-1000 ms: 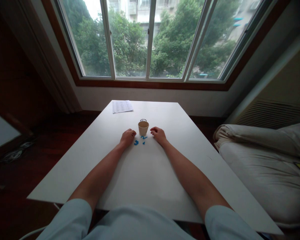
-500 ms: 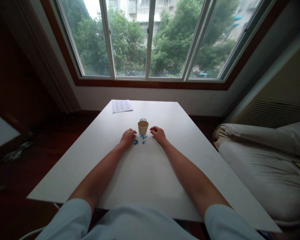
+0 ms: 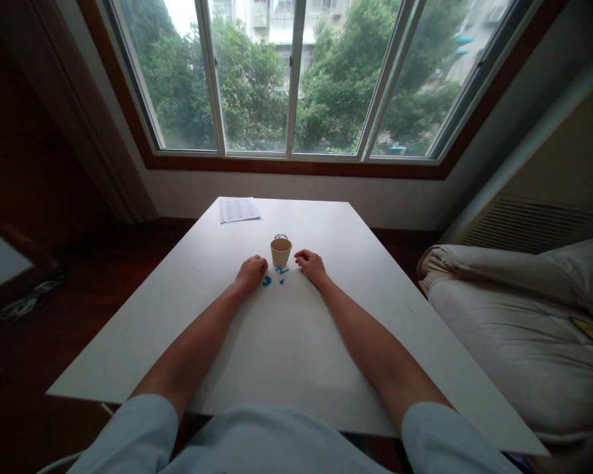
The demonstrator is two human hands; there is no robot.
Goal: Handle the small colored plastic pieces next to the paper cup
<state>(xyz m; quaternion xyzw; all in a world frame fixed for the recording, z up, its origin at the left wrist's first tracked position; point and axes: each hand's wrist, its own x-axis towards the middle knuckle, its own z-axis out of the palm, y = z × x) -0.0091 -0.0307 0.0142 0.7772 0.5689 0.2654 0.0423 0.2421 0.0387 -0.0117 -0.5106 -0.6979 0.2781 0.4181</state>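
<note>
A tan paper cup [image 3: 281,254] stands upright on the white table [image 3: 277,355], its mouth facing up. Several small blue pieces [image 3: 267,281] lie just in front of the cup; what they are I cannot make out. To the left of the cup, my left hand [image 3: 252,271] rests on the table with its fingers curled in, and nothing shows in it. My right hand [image 3: 311,264] lies close to the cup's right side, fingers loosely bent and a little apart, holding nothing visible. Neither hand visibly touches the cup.
Behind the cup lies a small dark wire-like loop [image 3: 281,236], partly hidden. Printed papers [image 3: 240,209] lie at the table's far left corner. A cushioned seat [image 3: 514,342] stands along the right side, and a window is beyond the table.
The fingers of my left hand have drawn in slightly. The view has shifted a little; the cup, the blue pieces and my right hand keep their places.
</note>
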